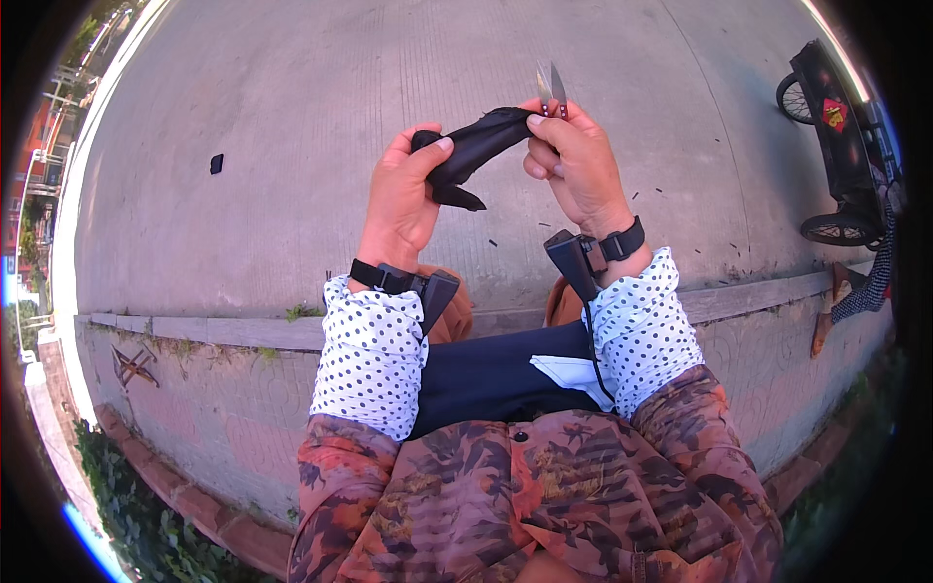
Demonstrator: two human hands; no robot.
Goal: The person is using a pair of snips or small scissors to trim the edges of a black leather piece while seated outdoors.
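Stretched between my two hands is a piece of black, thin material [476, 146], slanting up to the right, with a loose flap hanging below its left part. My left hand [403, 189] is closed on its left end, thumb on top. My right hand [573, 165] pinches its upper right end and also holds small metal snips [546, 83], blades pointing up. A dark cloth [476, 369] with a white piece [569, 374] lies across my lap.
Concrete pavement [437, 49] bears a small black object [217, 163] at left and scattered dark bits. A curb [233, 332] crosses below. A folded wooden object [134, 365] lies lower left. At right stand a black wheeled cart [821, 107] and part of another person's legs [855, 291].
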